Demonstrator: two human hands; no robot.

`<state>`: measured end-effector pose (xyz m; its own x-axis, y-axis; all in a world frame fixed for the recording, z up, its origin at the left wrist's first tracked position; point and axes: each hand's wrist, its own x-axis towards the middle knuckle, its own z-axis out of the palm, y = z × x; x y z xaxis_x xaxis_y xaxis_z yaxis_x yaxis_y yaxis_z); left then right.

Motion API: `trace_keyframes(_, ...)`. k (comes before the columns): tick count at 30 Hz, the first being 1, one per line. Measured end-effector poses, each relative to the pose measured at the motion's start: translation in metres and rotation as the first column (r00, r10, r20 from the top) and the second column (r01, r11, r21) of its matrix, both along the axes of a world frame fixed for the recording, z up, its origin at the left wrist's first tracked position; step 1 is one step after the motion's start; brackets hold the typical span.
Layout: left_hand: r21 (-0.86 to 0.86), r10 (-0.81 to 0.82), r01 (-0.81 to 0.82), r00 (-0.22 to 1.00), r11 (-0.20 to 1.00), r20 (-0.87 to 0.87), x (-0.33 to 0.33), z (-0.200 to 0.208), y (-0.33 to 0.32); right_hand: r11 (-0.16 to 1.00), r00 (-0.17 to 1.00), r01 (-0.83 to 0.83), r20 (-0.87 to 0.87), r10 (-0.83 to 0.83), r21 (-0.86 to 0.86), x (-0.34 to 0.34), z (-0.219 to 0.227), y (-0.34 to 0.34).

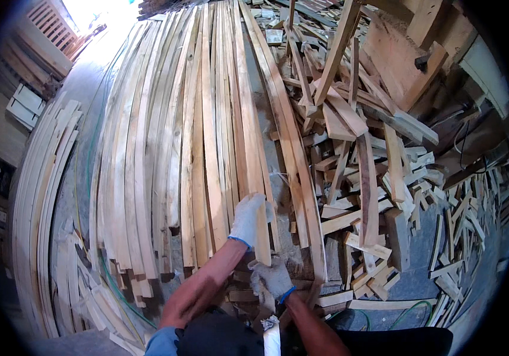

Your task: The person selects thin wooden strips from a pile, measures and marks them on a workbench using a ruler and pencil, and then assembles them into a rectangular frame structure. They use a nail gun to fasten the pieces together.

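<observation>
My left hand (248, 218), in a whitish work glove with a blue cuff, is wrapped round a long wooden board (262, 244) close to its near end. That board stretches away from me over other long boards (171, 136) laid side by side. Just below the board's near end is my right hand (273, 279), gloved the same way. Its fingers are curled, and what they hold, if anything, is hidden. A white object with a ragged top (271, 337) stands at the lower edge, below my right hand.
Offcuts (379, 219) form a large, tangled heap on the right. Another long board (302, 184) lies between it and the stack. More thin strips (44, 196) are stacked at far left. A green hose (115, 288) runs along the floor. A wooden structure (405, 56) rises at upper right.
</observation>
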<state>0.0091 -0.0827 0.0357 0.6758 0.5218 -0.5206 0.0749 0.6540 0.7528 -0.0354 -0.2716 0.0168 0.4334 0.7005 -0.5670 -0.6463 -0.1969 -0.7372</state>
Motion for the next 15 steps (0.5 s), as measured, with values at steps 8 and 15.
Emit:
trace_keyframes(8,0.137,-0.092,0.056,0.958,0.989,0.271,0.038,0.032,0.023,0.999,0.997,-0.045,-0.066,0.044,-0.01,0.067,0.015,0.005)
trace_keyframes(15,0.196,-0.139,0.084,0.948,0.977,0.285,0.029,0.091,0.038,0.977,0.897,0.005,-0.432,0.091,0.215,0.09,0.138,0.026)
